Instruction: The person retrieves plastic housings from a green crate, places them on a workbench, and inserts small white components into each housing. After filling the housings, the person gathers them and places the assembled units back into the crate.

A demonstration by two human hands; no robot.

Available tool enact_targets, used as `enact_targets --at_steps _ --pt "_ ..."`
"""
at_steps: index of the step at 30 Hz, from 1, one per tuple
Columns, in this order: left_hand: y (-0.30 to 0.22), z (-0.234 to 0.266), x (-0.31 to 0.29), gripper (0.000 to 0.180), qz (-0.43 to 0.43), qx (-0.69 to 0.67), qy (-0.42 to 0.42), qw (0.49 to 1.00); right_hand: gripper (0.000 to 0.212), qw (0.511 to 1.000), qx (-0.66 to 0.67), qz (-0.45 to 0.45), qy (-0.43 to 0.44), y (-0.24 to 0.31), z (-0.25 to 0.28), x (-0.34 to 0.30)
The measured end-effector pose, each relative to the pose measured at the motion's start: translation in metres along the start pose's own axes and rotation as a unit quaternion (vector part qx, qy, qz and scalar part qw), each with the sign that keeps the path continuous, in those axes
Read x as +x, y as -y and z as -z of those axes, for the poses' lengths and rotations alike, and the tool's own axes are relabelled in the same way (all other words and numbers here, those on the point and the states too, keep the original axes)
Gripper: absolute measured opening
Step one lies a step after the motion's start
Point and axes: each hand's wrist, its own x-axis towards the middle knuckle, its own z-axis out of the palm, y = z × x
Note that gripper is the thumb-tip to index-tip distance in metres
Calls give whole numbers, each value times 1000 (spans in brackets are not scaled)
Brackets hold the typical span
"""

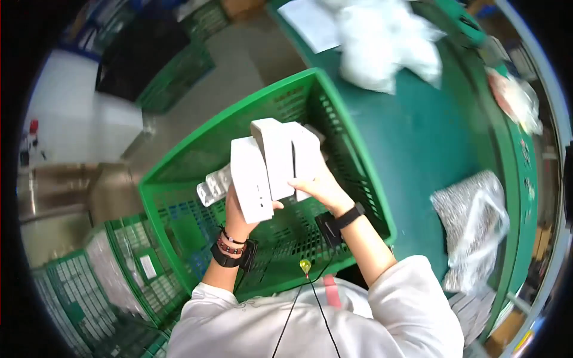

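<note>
My left hand (pixel 237 212) curls round the leftmost of three white boxes (pixel 276 164); my right hand (pixel 326 189) grips the rightmost, thumb reaching toward the middle one. They sit side by side above the green crate (pixel 354 145). Even inward pressure from both hands should serve best, as the middle box could slip.
</note>
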Motion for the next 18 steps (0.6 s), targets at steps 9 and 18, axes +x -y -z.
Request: enact_targets --at_steps 9,18 --pt "-214 -156 -63 41 -326 17 268 906 83 922 -148 76 -349 141 109 -309" --pt "-260 -315 -190 42 -345 142 450 812 54 743 278 86 -603 25 132 -488"
